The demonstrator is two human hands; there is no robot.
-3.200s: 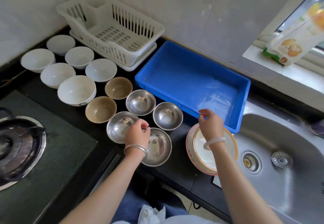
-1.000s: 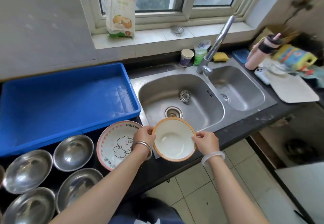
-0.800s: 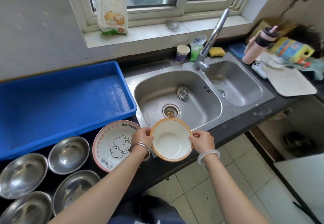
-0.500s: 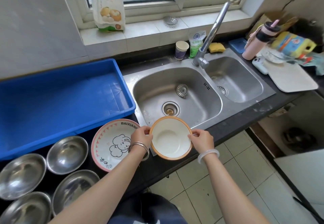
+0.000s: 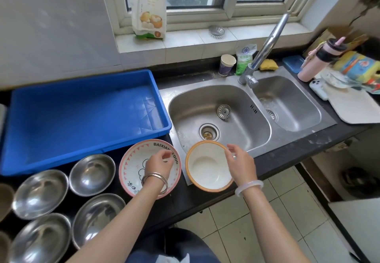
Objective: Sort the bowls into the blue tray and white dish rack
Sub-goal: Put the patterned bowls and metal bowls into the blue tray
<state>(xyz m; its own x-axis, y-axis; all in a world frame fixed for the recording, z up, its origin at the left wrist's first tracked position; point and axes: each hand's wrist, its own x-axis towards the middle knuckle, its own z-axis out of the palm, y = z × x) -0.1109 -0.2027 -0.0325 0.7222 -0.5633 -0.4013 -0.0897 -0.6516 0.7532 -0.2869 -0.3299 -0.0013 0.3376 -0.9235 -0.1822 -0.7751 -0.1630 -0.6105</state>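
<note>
Black countertop's front edge carries our pink-rimmed bowl [image 5: 133, 166] lettered "BAIXIAN FOOD"; left hand [image 5: 159, 163] above it, fingers loosely curled, holding nothing. Right hand [image 5: 239, 164], spread, hovers over the orange-rimmed bowl [image 5: 205, 167].

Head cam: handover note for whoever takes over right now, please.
Left hand: open, fingers curled over the pink-rimmed bowl, no grip visible.
Right hand: open, at the right rim of the orange-rimmed bowl; contact unclear.
Orange-rimmed bowl sits on the sink's front edge, beside the pink-rimmed one.
Four steel bowls stand on the counter, left of these.
Blue tray is empty; the dish rack is out of view.
Nothing is sorted yet. All visible bowls remain.
</note>
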